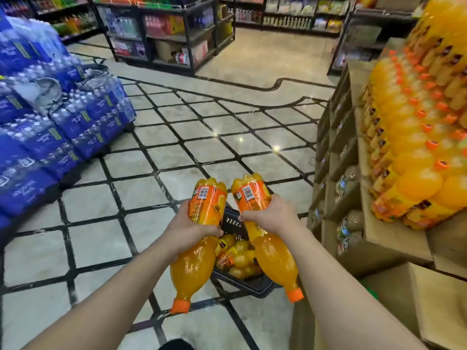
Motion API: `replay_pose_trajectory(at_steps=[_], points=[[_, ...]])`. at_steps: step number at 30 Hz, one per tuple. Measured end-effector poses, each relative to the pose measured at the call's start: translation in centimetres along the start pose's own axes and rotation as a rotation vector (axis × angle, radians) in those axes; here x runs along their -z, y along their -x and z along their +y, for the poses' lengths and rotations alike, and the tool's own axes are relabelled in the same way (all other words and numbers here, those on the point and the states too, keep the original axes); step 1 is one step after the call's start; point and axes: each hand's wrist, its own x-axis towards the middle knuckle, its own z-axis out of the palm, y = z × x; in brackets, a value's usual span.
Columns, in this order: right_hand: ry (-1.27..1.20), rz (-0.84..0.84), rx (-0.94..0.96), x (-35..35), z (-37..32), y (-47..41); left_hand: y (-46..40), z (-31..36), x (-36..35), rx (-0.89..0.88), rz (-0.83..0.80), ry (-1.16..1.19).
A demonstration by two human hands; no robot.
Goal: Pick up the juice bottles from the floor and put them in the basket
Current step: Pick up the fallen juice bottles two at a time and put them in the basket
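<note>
Tiled floor (177,137); both hands gripping inverted juice bottles above basket (255,286).

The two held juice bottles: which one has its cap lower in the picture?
The bottle in the left hand: its orange cap hangs lower than the right hand's bottle cap.

Two orange juice bottles, one at 9 o'clock (199,238) and one at 3 o'clock (262,233), are held upside down, orange caps toward 6 o'clock. Below them a black basket (255,286) holds more juice bottles (235,256).
</note>
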Motion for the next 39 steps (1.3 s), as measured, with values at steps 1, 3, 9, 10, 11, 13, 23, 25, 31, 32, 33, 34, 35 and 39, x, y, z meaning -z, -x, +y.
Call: replay_pose_trajectory(at_steps=[1, 3, 9, 10, 11, 13, 23, 25, 31, 32, 33, 34, 35, 39], points=[[-0.013, 0.001, -0.019, -0.1, -0.2, -1.3, -1.6, 0.5, -0.1, 0.001, -0.004, -0.006], [-0.051, 0.012, -0.055, -0.4, -0.4, -3.8, -5.1, 1.3, -0.3, -0.004, -0.022, -0.028], [-0.183, 0.057, -0.236, -2.1, -0.1, -11.4, -16.7, 3.4, -1.9, -0.053, -0.143, -0.154], [-0.231, 0.084, -0.268, -2.6, 0.1, -12.8, -18.6, 3.7, -2.2, -0.072, -0.164, -0.182], [-0.277, 0.109, -0.302, -3.2, 0.3, -14.2, -20.5, 3.9, -2.5, -0.090, -0.188, -0.212], [-0.366, 0.135, -0.379, -4.2, 0.9, -16.6, -24.0, 4.0, -3.3, -0.115, -0.248, -0.281], [-0.716, 0.300, -0.813, -14.9, 12.0, -27.9, -40.4, -2.9, -12.2, -0.054, -0.454, -0.566], [-0.800, 0.298, -0.934, -18.4, 15.4, -30.0, -43.5, -5.7, -14.6, -0.039, -0.496, -0.617], [-1.060, 0.248, -1.170, -29.6, 24.6, -34.6, -50.2, -15.0, -20.6, 0.022, -0.559, -0.707], [-1.083, 0.245, -1.189, -31.3, 25.9, -35.3, -51.0, -16.5, -21.5, 0.038, -0.565, -0.720], [-1.099, 0.246, -1.214, -32.7, 27.1, -36.1, -51.7, -17.8, -22.4, 0.050, -0.571, -0.725], [-1.103, 0.242, -1.240, -33.5, 27.8, -36.8, -52.4, -19.1, -23.1, 0.063, -0.575, -0.727], [-1.100, 0.229, -1.259, -34.3, 28.4, -37.6, -53.0, -20.3, -23.7, 0.077, -0.575, -0.732], [-1.064, 0.159, -1.315, -36.8, 32.2, -40.1, -55.6, -24.1, -26.6, 0.111, -0.601, -0.801]])
